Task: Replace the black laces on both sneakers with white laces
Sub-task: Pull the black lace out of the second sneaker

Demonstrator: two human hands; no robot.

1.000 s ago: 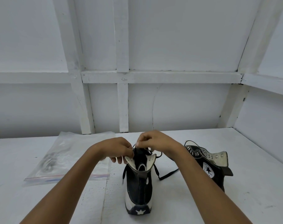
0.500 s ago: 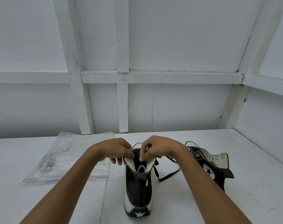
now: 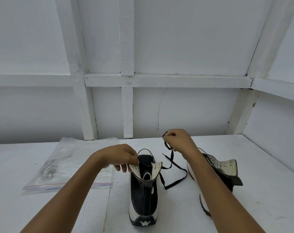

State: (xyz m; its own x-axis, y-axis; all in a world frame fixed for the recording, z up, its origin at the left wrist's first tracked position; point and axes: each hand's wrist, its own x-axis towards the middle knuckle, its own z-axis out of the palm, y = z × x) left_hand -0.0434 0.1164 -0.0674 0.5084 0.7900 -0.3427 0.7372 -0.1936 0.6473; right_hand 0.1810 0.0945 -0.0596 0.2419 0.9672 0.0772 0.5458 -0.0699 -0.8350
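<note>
A black high-top sneaker stands upright in front of me, heel toward me, its white eyelet flaps spread apart. My left hand pinches the left flap at the top. My right hand is raised to the right of the shoe and grips a black lace, which trails down in a loop over the table beside the shoe. A second black sneaker lies on its side at the right, partly hidden behind my right forearm.
A clear zip bag with something pale inside lies on the white table to the left. White walls with wooden framing close off the back and the right side.
My right hand has left the top of the upright sneaker and moved up and right, drawing the black lace out with it. My left hand has stayed on the left flap.
</note>
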